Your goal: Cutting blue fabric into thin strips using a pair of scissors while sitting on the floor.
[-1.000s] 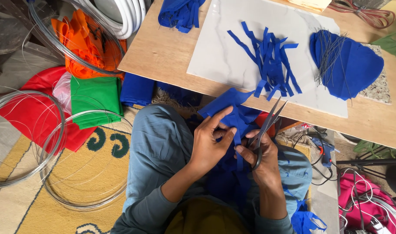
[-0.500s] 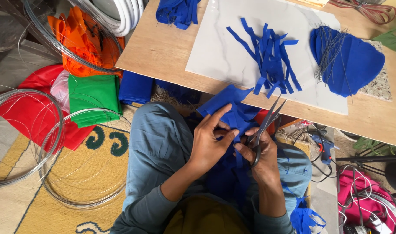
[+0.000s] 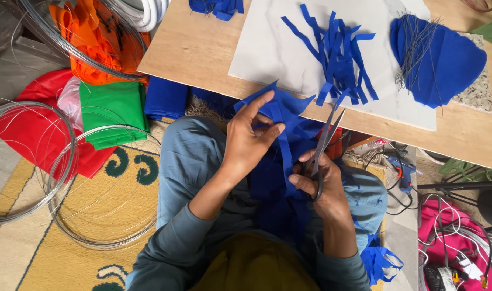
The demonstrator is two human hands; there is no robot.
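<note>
Blue cloth (image 3: pixel 281 116) over the lap is pinched by the left hand (image 3: pixel 246 141), now lifted nearer the desk (image 3: pixel 203 48), while the right hand (image 3: pixel 324 186) grips scissors (image 3: pixel 326 137), blades parted, mid-strip.

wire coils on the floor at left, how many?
2 clear bare silver wire coils: one on the red cloth, one on the yellow rug. More wire loops over the orange cloth at top; others may be hidden.

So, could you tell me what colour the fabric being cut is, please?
Royal blue fabric, plain with no pattern; seen in the head view.
</note>
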